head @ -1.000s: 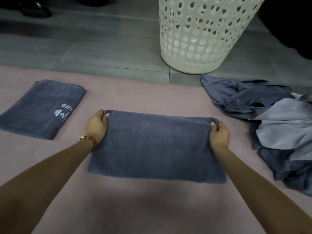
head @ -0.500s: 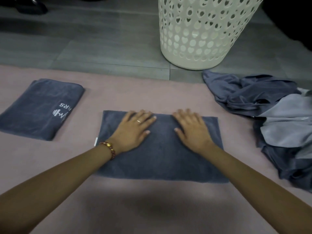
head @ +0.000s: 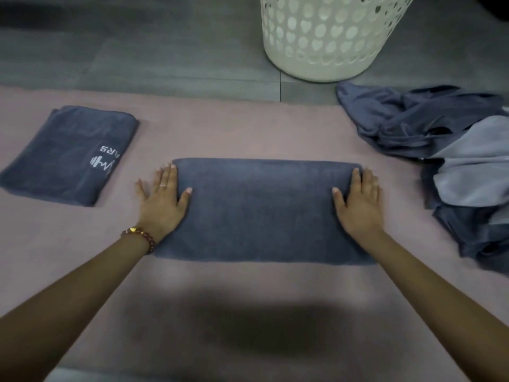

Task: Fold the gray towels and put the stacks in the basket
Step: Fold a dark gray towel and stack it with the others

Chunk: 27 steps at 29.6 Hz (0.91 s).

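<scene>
A gray towel (head: 261,210), folded into a long rectangle, lies flat on the pink mat in front of me. My left hand (head: 162,199) rests flat at its left end, fingers straight, thumb on the cloth. My right hand (head: 360,201) lies flat at its right end the same way. A folded gray towel (head: 68,153) with a white logo sits at the left. A heap of unfolded gray towels (head: 440,150) lies at the right. The white perforated basket (head: 327,37) stands on the floor beyond the mat.
The pink mat (head: 248,128) covers the near floor; gray tiles (head: 137,51) lie beyond its far edge. A dark shadow falls on the mat close to me.
Both hands slid outward from the towel's middle to its two ends, flattening it. A second ago they gripped its far corners.
</scene>
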Each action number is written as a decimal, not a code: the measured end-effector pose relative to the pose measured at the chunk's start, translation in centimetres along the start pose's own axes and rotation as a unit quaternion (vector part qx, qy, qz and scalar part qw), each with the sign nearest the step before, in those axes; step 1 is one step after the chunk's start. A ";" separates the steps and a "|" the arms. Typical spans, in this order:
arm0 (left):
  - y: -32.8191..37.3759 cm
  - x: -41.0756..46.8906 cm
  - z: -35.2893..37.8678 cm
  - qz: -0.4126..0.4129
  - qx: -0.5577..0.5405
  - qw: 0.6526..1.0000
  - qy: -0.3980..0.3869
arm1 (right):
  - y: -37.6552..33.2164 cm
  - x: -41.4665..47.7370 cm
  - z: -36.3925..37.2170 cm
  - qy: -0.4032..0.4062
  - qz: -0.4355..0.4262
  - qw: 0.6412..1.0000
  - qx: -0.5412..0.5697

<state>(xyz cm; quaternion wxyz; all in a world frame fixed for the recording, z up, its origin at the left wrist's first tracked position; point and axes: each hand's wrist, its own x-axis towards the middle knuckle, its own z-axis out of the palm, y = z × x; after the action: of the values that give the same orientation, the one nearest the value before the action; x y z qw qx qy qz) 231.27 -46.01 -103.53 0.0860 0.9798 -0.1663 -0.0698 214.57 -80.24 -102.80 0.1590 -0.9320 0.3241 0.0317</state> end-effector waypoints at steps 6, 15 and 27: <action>0.5 -7.3 1.3 0.284 0.094 0.953 0.057 | 1.5 -8.5 1.7 -0.005 -0.303 0.944 -0.126; -0.4 -10.0 1.8 -0.075 -0.282 0.946 0.139 | 6.4 -9.7 0.1 0.056 0.003 0.979 0.195; -0.6 -11.4 -0.4 -0.086 -0.317 0.935 0.133 | 4.4 -9.4 -2.6 0.052 0.033 0.939 0.340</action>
<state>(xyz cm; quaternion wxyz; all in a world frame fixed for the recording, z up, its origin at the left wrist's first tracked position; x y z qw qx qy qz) 220.90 -41.51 -102.05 0.4077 0.9123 -0.0376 0.0051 204.31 -78.72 -100.00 0.4476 -0.8116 0.3543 -0.1238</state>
